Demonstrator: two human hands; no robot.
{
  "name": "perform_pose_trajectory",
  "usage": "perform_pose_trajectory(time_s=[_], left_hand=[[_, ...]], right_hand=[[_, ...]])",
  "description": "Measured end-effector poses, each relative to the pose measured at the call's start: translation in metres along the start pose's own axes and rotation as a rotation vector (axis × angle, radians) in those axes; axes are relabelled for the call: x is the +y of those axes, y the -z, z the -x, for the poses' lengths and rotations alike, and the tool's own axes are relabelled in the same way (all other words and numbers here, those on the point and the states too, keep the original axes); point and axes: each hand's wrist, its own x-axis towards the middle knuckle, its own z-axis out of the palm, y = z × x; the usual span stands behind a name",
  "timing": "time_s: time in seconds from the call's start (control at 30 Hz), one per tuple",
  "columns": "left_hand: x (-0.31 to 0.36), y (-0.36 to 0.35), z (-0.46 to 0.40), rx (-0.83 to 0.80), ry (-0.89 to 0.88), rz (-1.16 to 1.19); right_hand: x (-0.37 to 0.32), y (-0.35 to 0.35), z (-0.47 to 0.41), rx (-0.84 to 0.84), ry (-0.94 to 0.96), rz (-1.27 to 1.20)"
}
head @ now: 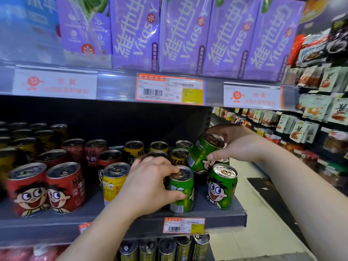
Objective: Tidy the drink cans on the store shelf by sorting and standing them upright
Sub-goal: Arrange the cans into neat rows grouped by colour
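A: Hands?
B: My left hand (150,182) has its grip closed around an upright green can (181,191) at the shelf (216,221) front. My right hand (239,146) holds a second green can (202,154), tilted, lifted off the shelf.

A: Green count?
B: Three clear: those two plus one standing free (222,187) at the right end. A fourth seems hidden behind the tilted one, can't tell.

A: Others?
B: Two red cans (47,187) front left, more red behind, blurred. One yellow can (114,180) in front, touching my left hand; at least four yellow behind.

A: Above?
B: Four purple cartons (182,34) showing their fronts.
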Motion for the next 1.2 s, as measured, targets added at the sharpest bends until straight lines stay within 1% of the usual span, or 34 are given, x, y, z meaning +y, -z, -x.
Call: perform_pose_trajectory(time_s=[0.23, 0.33, 0.43, 0.53, 0.63, 0.73, 0.8, 0.87, 0.93, 1.03, 1.1, 1.2], left_hand=[[-0.011, 0.002, 0.005, 0.0, -0.01, 0.008], [-0.009, 0.001, 0.005, -0.002, -0.019, -0.009], [-0.01, 0.001, 0.008, 0.015, -0.047, -0.054], [-0.013, 0.001, 0.015, 0.079, -0.114, -0.065], [-0.023, 0.0, 0.026, 0.21, -0.144, 0.01], [-0.036, 0.006, 0.041, 0.333, -0.085, 0.011], [-0.048, 0.011, 0.049, 0.371, -0.002, -0.029], [-0.061, 0.015, 0.057, 0.358, 0.105, -0.064], [-0.07, 0.017, 0.064, 0.318, 0.179, -0.097], [-0.074, 0.016, 0.071, 0.265, 0.195, -0.131], [-0.077, 0.015, 0.074, 0.242, 0.185, -0.151], [-0.083, 0.014, 0.077, 0.216, 0.159, -0.175]], right_hand=[[-0.008, -0.013, 0.008, -0.052, 0.057, 0.091], [-0.017, -0.03, 0.007, -0.09, 0.085, 0.238], [-0.021, -0.042, 0.004, -0.173, 0.098, 0.347], [-0.022, -0.043, 0.001, -0.25, 0.055, 0.38], [-0.026, -0.037, -0.002, -0.289, 0.022, 0.381], [-0.036, -0.033, -0.007, -0.202, 0.086, 0.324], [-0.043, -0.034, -0.013, -0.215, 0.141, 0.224], [-0.051, -0.033, -0.019, -0.264, 0.158, 0.11], [-0.06, -0.034, -0.025, -0.27, 0.164, 0.037], [-0.072, -0.045, -0.037, -0.163, 0.162, -0.02], [-0.081, -0.057, -0.045, -0.124, 0.145, 0.033], [-0.091, -0.075, -0.058, -0.152, 0.093, 0.186]])
